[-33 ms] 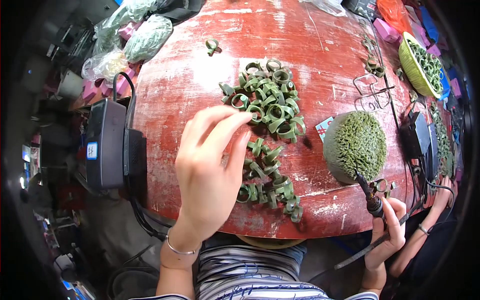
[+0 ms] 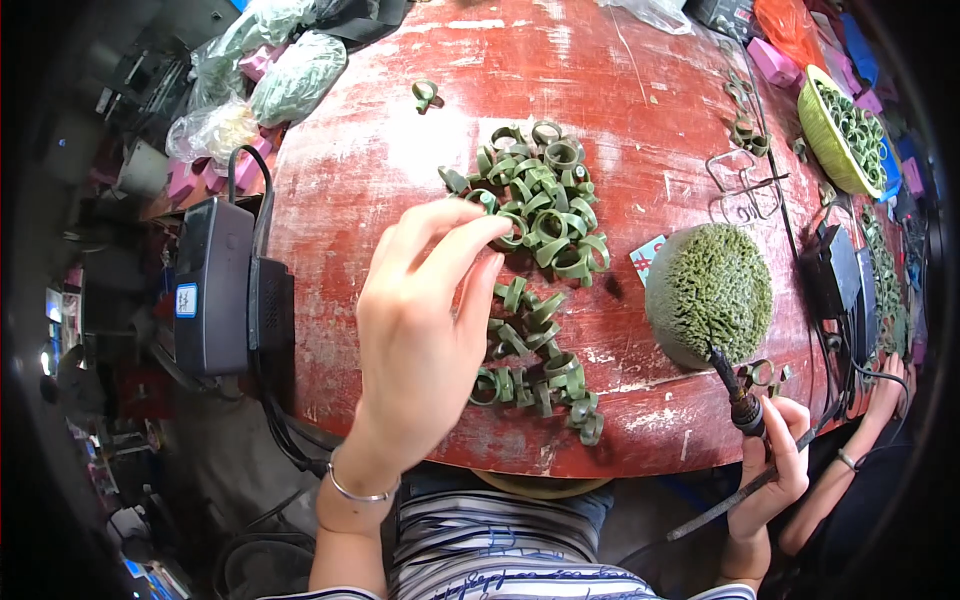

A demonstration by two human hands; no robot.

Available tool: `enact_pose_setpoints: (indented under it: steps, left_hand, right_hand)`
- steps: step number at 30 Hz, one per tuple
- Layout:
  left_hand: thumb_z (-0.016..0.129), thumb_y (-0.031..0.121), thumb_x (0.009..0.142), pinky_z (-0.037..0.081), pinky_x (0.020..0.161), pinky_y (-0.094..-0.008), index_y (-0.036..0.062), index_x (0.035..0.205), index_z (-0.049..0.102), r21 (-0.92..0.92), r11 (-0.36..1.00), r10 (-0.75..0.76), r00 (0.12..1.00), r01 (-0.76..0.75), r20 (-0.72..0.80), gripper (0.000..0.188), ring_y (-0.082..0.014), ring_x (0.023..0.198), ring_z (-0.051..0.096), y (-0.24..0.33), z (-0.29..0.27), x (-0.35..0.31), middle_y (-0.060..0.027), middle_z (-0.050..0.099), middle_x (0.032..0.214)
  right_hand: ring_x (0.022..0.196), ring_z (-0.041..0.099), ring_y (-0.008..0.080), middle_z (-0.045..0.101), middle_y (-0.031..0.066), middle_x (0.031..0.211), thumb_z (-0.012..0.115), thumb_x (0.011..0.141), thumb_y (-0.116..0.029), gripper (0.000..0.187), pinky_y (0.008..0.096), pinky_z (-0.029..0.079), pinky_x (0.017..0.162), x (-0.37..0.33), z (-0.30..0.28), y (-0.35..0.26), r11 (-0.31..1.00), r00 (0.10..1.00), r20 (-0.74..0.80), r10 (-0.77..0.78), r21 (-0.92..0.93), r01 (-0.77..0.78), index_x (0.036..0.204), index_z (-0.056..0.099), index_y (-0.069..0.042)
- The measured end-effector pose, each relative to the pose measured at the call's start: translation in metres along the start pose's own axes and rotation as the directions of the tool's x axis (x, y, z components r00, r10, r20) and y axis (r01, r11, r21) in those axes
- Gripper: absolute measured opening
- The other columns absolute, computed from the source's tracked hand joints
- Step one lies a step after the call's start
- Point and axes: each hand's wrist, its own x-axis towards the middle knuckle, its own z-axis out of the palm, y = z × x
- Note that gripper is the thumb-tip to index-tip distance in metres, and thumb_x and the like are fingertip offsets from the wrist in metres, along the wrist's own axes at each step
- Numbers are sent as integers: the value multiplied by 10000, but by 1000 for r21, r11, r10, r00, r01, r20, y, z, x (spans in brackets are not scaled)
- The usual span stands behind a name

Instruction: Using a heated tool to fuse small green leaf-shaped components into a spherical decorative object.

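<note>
My left hand (image 2: 425, 310) reaches over a pile of green rings (image 2: 545, 185), palm down. Its index fingertip is at a ring (image 2: 512, 232) on the pile's near left side, and the thumb is held apart below it. In my right hand (image 2: 785, 470) is a soldering iron (image 2: 742, 405) with a dark tip and a cord trailing behind. That tip touches or nearly touches the near edge of a round green block (image 2: 715, 290) with a rough, crumbly top. More loose rings (image 2: 540, 370) lie between my left hand and the table edge.
A grey box (image 2: 215, 290) with cables stands at the left edge of the red table (image 2: 350, 200). A wire stand (image 2: 745, 190), a black device (image 2: 835, 270) and a yellow-green basket (image 2: 825, 130) of rings are at right. Another person's hand (image 2: 882, 385) rests at the right edge.
My left hand has shifted very slightly to the right and up at the ring pile. The soldering iron and the green block have hardly moved.
</note>
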Motion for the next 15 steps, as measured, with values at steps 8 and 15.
enact_pose_setpoints:
  steps: [8, 15]
  left_hand:
    - [636, -52, 750, 511, 685, -279, 25, 932, 640, -9, 1000, -10, 975, 12, 222, 198, -201, 820, 631, -14, 4, 12, -88, 621, 996]
    - [674, -32, 710, 492, 637, -334, 29, 838, 554, -24, 987, -149, 962, 159, 230, 185, -259, 725, 611, -16, 10, 18, -101, 582, 858]
  right_hand:
    - [827, 534, 252, 558, 173, 925, 593, 874, -140, 293, 345, 424, 737, -5, -1, 12, 995, 997, -12, 77, 67, -76, 1067, 604, 79]
    - [841, 538, 248, 560, 167, 930, 585, 878, -137, 292, 334, 422, 749, -1, 2, 12, 991, 994, -13, 107, 78, -106, 1067, 603, 86]
